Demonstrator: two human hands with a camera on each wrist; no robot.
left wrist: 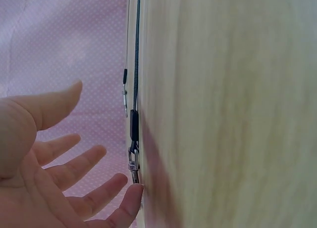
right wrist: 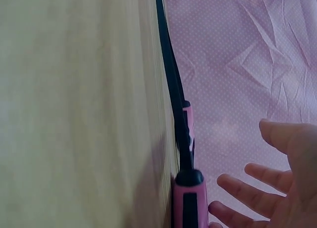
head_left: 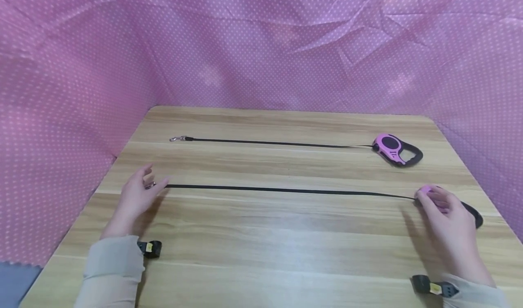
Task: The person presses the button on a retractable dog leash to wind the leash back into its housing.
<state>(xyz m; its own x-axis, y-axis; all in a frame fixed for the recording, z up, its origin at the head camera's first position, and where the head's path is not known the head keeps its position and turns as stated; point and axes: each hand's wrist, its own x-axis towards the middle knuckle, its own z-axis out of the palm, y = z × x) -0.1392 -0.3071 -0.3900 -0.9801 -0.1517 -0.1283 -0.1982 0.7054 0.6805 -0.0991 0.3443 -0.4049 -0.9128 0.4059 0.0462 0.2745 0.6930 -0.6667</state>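
Two retractable dog leashes lie on the wooden table, one behind the other, each with its black strap drawn out to the left. My left hand (head_left: pixel 136 197) is by the metal clip (left wrist: pixel 133 164) of the near leash, fingers loosely spread and little fingertip right at the clip. The near strap (head_left: pixel 265 189) runs nearly straight across to its pink and black casing (right wrist: pixel 190 203). Over that casing is my right hand (head_left: pixel 452 224), hiding much of it in the head view; in the right wrist view its fingers are spread beside the casing, not wrapped around it.
The far leash has its pink casing (head_left: pixel 390 147) at the back right and its clip (head_left: pixel 178 139) at the back left. Pink dotted cloth (head_left: pixel 261 49) hangs behind the table (head_left: pixel 261 258) and along both sides.
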